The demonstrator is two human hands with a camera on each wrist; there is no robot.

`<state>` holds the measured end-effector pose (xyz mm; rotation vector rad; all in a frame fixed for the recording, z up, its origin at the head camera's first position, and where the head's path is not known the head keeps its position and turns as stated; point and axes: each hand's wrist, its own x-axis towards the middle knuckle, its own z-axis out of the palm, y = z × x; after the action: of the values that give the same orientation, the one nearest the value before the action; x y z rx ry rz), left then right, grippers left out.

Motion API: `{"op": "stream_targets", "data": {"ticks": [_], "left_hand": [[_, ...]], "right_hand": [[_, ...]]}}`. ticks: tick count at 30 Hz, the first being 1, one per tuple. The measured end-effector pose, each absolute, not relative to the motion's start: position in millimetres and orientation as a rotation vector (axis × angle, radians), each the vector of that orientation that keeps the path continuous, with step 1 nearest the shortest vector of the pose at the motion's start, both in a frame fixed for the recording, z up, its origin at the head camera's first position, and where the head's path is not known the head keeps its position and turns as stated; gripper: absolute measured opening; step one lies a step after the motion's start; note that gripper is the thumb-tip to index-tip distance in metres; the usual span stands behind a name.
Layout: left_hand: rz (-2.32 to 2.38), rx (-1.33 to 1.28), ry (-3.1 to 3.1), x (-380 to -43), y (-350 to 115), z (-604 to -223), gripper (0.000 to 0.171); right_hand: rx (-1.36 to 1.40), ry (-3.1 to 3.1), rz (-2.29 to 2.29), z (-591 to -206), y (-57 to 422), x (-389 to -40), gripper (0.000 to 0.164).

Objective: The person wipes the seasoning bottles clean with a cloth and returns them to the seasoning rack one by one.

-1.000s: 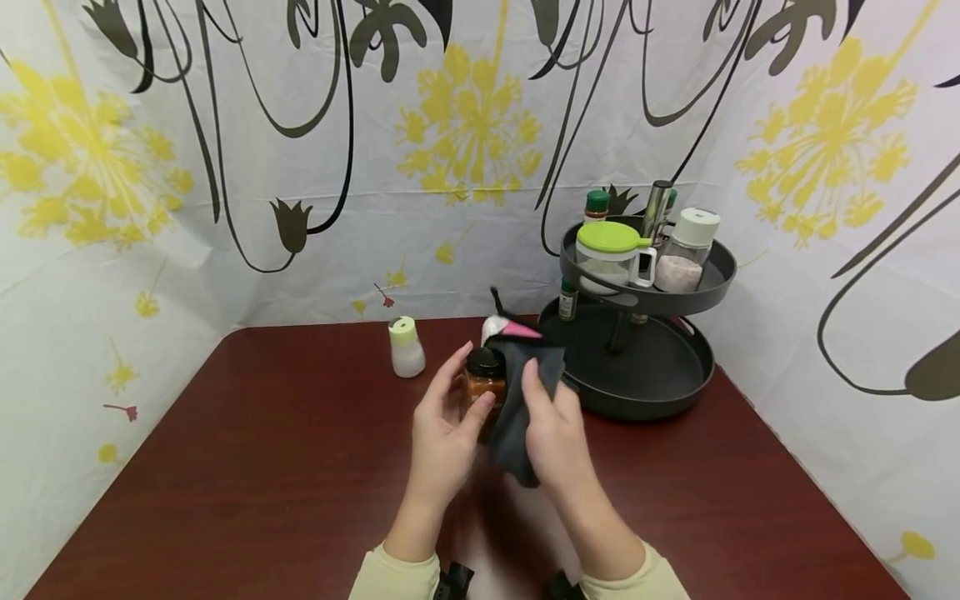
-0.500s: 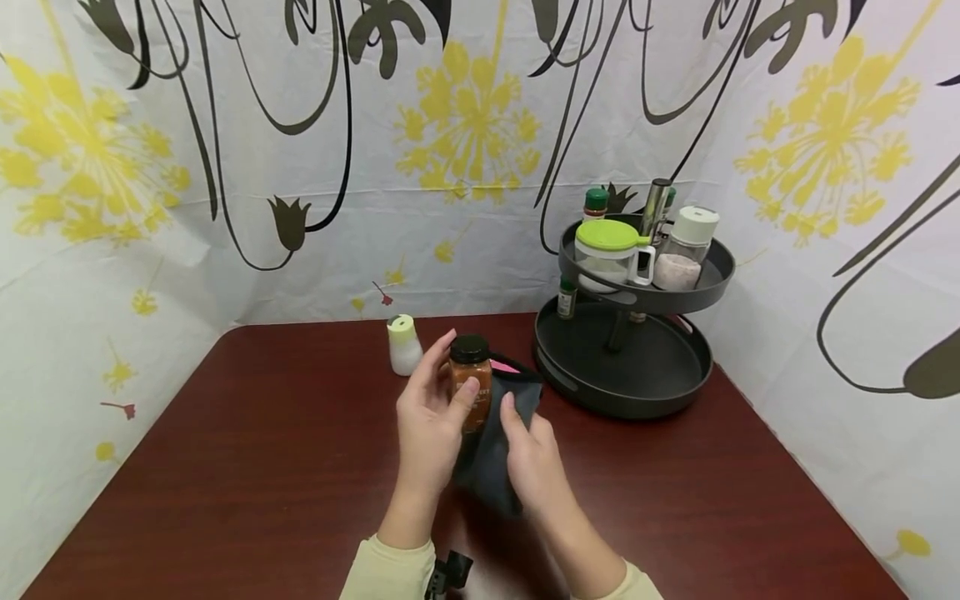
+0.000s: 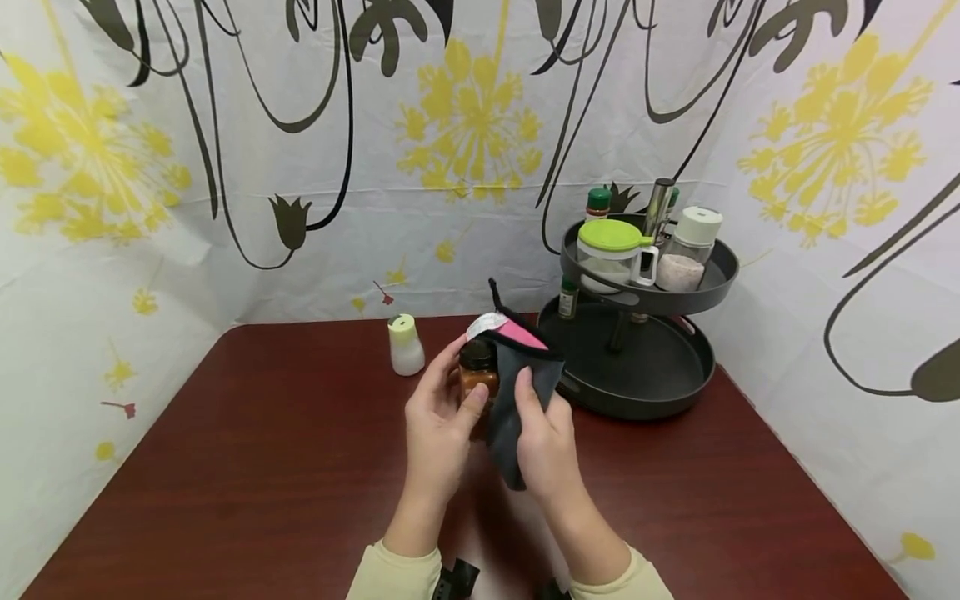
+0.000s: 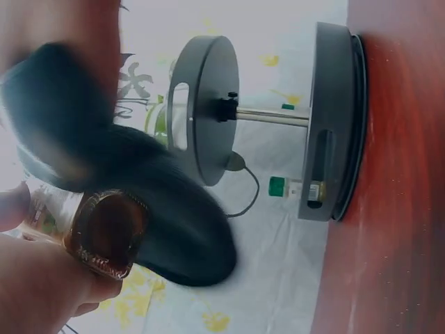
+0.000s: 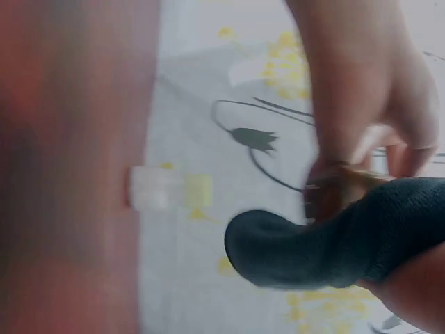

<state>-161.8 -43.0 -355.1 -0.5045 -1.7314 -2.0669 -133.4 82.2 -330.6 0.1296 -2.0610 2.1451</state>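
Observation:
In the head view my left hand point(image 3: 438, 433) grips a spice jar point(image 3: 480, 382) with a black lid and orange-brown contents, fingers behind it and thumb across its front. My right hand point(image 3: 551, 454) holds a dark grey cloth point(image 3: 508, 421) with black edging, a pink patch, a white tag and a loop standing up. The cloth lies against the jar's right side. From the left wrist, the jar's glass base point(image 4: 108, 233) shows, with the blurred cloth point(image 4: 184, 236) over part of it. In the right wrist view the cloth point(image 5: 299, 254) hides much of the jar.
A two-tier dark turntable rack point(image 3: 637, 406) stands at the back right. Its upper tier bears a green-lidded container point(image 3: 609, 250), a white-capped jar point(image 3: 686, 250) and other bottles. A shaker with a pale yellow-green cap point(image 3: 407, 346) stands at the back of the red-brown table point(image 3: 262, 467).
The hands, jar and cloth come nearer and lower half a second ago, then rise away again. The cloth's top, with the pink patch and loop, now stands higher beside the jar. Both grips stay.

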Motion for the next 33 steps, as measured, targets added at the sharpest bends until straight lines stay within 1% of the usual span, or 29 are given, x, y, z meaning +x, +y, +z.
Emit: {"op": "stream_targets", "data": {"ticks": [4,8,13,18,20,22,27,30,33], "left_hand": [[-2.043,-0.492,-1.722,-160.6,-46.6,-352.4,0.053],[-2.043,-0.5,-1.723,-161.2,-47.0,-350.0,0.053],[-2.036,-0.506,-1.763,-161.7,-43.7,-351.8,0.053],[-2.054,-0.5,-1.755,-160.6,-41.4,-353.7,0.051],[-2.069,-0.494,-1.735,-159.9,-41.7,-354.5,0.051],[-2.083,-0.484,-1.712,-159.0,-42.3,-354.2,0.052],[-2.073,-0.47,-1.676,-157.8,-46.2,-351.3,0.053],[-2.07,-0.484,-1.682,-158.7,-47.7,-350.6,0.053],[-2.077,-0.487,-1.721,-159.4,-46.7,-353.5,0.053]], "right_hand": [[0.079,-2.135,2.258,-353.3,80.0,-133.6,0.057],[0.032,-2.168,2.332,-358.7,81.7,-136.2,0.061],[0.043,-2.11,2.293,-336.1,85.7,-137.9,0.059],[0.085,-2.029,2.138,-311.5,84.0,-129.2,0.052],[0.09,-2.016,2.079,-315.6,79.7,-126.6,0.049],[0.092,-2.019,2.06,-327.9,74.8,-125.4,0.048],[0.074,-2.125,2.126,-363.3,70.8,-127.9,0.052],[0.045,-2.19,2.182,-367.9,74.1,-131.5,0.057],[0.015,-2.232,2.178,-359.0,78.9,-135.8,0.058]]}}
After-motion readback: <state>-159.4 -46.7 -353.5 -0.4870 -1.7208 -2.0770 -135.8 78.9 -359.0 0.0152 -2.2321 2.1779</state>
